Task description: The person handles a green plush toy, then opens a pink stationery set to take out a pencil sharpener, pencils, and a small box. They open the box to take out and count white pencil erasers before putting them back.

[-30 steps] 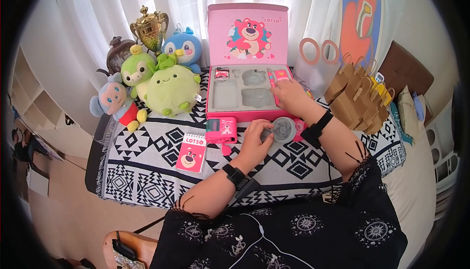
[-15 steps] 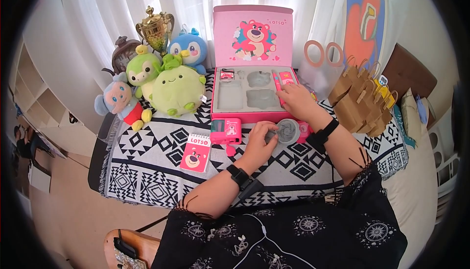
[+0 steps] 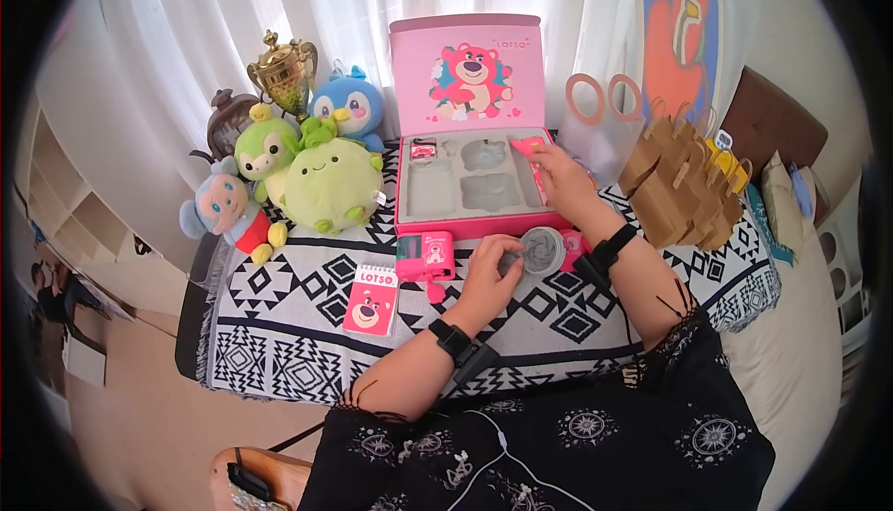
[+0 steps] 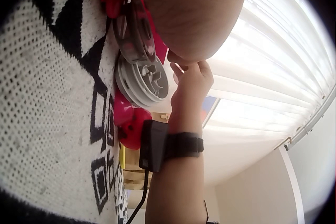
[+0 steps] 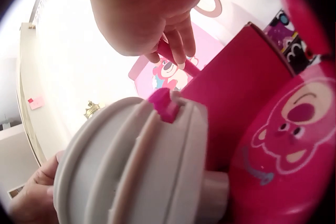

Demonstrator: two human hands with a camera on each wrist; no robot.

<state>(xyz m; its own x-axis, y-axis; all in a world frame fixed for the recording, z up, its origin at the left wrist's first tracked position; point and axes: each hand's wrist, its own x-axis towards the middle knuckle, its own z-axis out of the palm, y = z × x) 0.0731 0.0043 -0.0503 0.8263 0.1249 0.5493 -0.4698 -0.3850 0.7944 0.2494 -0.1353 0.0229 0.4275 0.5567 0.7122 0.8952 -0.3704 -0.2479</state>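
Note:
My left hand [image 3: 490, 278] holds the near left side of a grey round container [image 3: 542, 251] with curved ridges inside, thumb and fingers curled at its rim. A clear round part [image 4: 134, 32] sits between that hand and the ridged grey piece. Over the right side of an open pink LOTSO box [image 3: 446, 229], my right hand [image 3: 566, 184] pinches a slim pink stick [image 5: 176, 58] between thumb and fingers. The stick's far end points up and left over the grey insert [image 3: 431, 185]. The hand hides part of the box's right compartment.
A pink toy machine [image 3: 425, 257] and a LOTSO notepad [image 3: 371, 302] lie left of my left hand. Plush toys [image 3: 333, 181] and a gold trophy [image 3: 282, 74] stand at the back left, brown paper bags [image 3: 670, 176] at the right. A bear-faced pink thing [image 5: 294, 129] sits beside the container.
My right hand has raised the pink stick from its slot, its far end tilting left. My left hand stays at the grey container. The head view has shifted slightly.

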